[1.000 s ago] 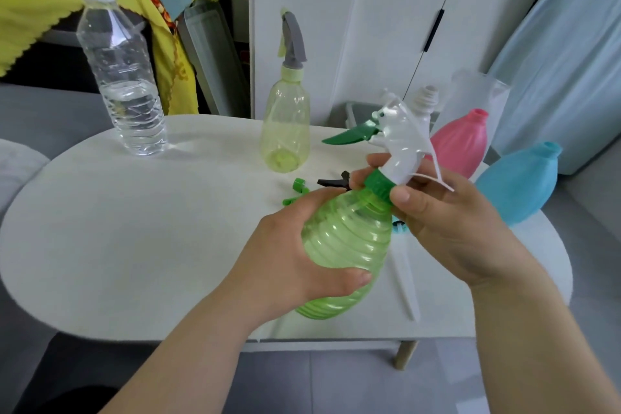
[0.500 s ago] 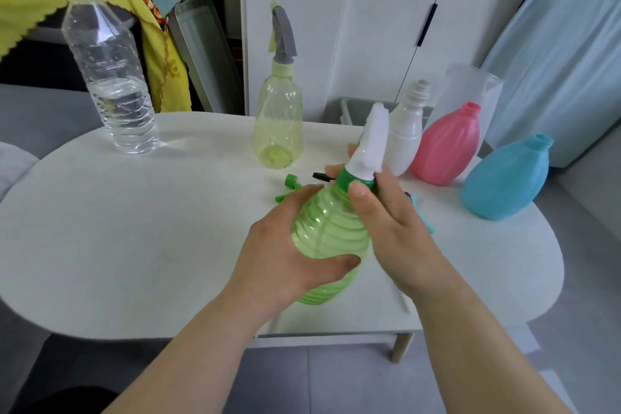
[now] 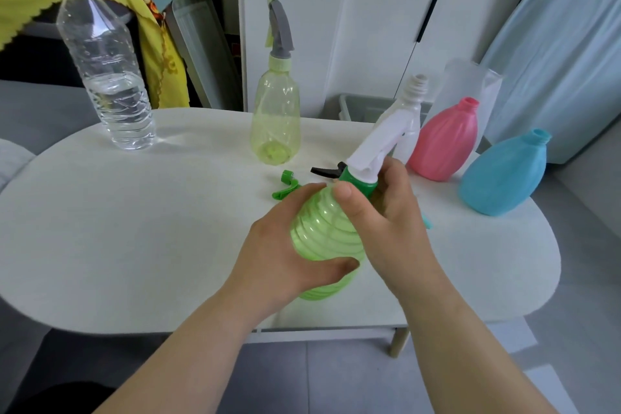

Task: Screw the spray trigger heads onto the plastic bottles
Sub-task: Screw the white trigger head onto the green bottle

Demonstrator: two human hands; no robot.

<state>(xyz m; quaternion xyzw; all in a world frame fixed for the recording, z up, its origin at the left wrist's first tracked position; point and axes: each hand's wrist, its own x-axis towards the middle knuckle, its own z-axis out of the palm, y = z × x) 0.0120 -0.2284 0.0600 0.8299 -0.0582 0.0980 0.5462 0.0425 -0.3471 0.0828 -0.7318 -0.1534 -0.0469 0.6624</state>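
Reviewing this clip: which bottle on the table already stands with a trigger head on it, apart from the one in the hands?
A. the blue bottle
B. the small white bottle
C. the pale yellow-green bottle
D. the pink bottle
C: the pale yellow-green bottle carries a grey trigger head; the pink bottle, blue bottle and small white bottle show open necks.

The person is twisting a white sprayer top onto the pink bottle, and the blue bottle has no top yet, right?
Not quite. The head view shows the white sprayer top going onto the green bottle, held by the left hand and right hand. The pink bottle stands untouched. The blue bottle indeed has no top.
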